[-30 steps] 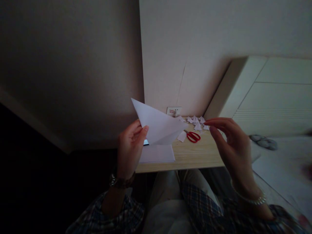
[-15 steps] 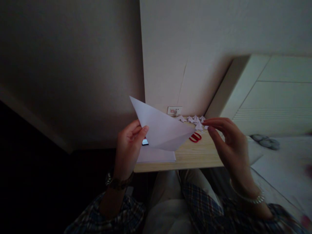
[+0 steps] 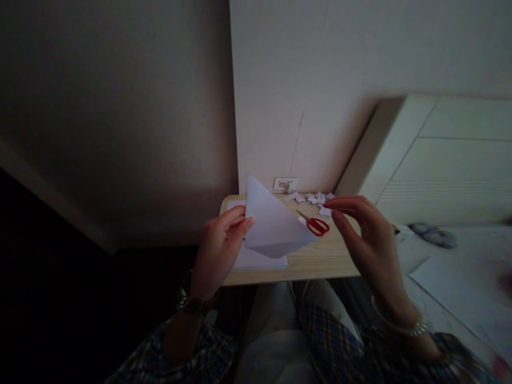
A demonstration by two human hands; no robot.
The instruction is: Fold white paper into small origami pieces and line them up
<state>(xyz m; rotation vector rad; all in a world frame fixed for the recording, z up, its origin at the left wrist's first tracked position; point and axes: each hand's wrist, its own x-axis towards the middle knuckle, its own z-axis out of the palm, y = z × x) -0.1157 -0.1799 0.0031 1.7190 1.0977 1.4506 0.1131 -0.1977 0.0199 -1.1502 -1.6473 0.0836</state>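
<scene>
My left hand [image 3: 222, 242] pinches the left side of a white sheet of paper folded into a triangle [image 3: 272, 224], held up over a small wooden table [image 3: 320, 258]. My right hand [image 3: 362, 234] hovers just right of the sheet, fingers curved and apart, holding nothing. Red-handled scissors [image 3: 316, 225] lie on the table between the sheet and my right hand. A small heap of folded white paper pieces [image 3: 316, 198] sits at the table's back edge. Flat white sheets [image 3: 260, 258] lie on the table under the held paper.
A wall socket [image 3: 285, 183] is on the wall behind the table. A white bed headboard [image 3: 440, 160] and bed [image 3: 460, 266] with loose paper stand to the right. Dark floor lies to the left. My checked sleeves and lap fill the bottom.
The folded sheet has turned and dropped lower, its point now up beside my left hand. The scissors are uncovered again. My right hand has shifted slightly left.
</scene>
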